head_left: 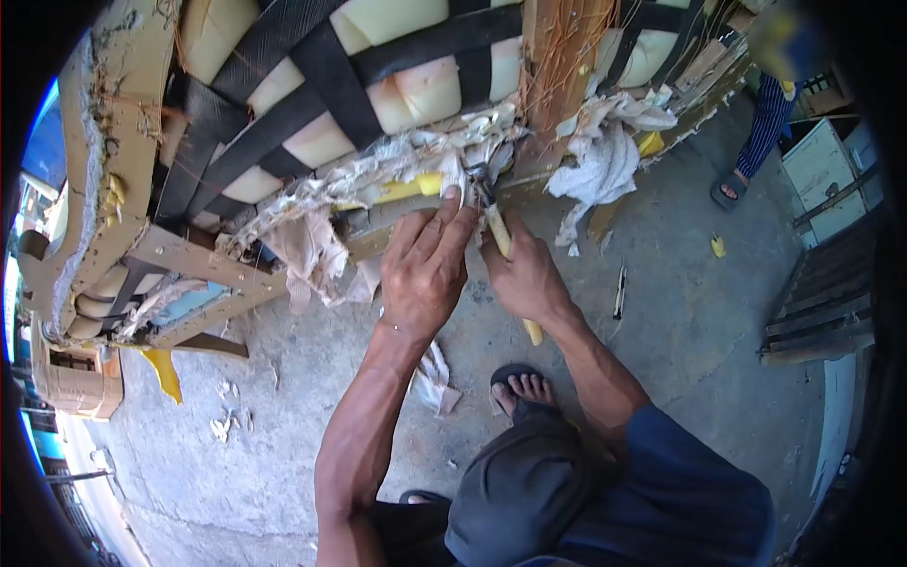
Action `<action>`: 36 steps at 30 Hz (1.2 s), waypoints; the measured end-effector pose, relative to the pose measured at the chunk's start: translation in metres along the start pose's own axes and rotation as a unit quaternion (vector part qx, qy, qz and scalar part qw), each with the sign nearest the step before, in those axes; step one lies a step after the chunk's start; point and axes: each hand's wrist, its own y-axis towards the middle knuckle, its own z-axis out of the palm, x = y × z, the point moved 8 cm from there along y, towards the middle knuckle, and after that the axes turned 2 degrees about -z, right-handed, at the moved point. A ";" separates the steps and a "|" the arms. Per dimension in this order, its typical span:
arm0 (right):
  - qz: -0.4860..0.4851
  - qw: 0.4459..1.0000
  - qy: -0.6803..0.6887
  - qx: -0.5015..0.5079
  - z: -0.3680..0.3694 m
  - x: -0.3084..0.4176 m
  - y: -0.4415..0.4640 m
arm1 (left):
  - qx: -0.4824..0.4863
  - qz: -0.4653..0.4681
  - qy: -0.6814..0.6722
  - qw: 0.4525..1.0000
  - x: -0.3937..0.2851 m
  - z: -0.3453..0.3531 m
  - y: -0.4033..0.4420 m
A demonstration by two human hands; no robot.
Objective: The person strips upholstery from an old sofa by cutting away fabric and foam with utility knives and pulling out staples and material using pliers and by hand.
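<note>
My right hand [527, 274] is wrapped around pincers with pale yellow handles [498, 231]. Their dark metal head [482, 181] meets the lower wooden rail of an upturned sofa frame, among ragged lining; what the jaws grip is too small to tell. Just left of the tool, my left hand [428, 263] has its fingers closed on the torn white fabric [453, 173] along that rail. Yellow foam [427, 184] shows beneath the fabric. Black webbing straps [406, 64] cross over cream foam pads [414, 94] above both hands.
Torn cloth [605, 168] hangs from the rail at right, and another flap [312, 250] at left. A cutter knife [620, 291] lies on the concrete floor [680, 312], with fabric scraps [435, 378] near my feet. Another person's sandalled foot [728, 189] is at upper right, near wooden slats [822, 312].
</note>
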 end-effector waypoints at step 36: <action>-0.113 0.990 -0.056 -0.057 0.008 0.063 0.012 | 0.024 -0.382 -0.366 0.848 0.067 -0.009 -0.014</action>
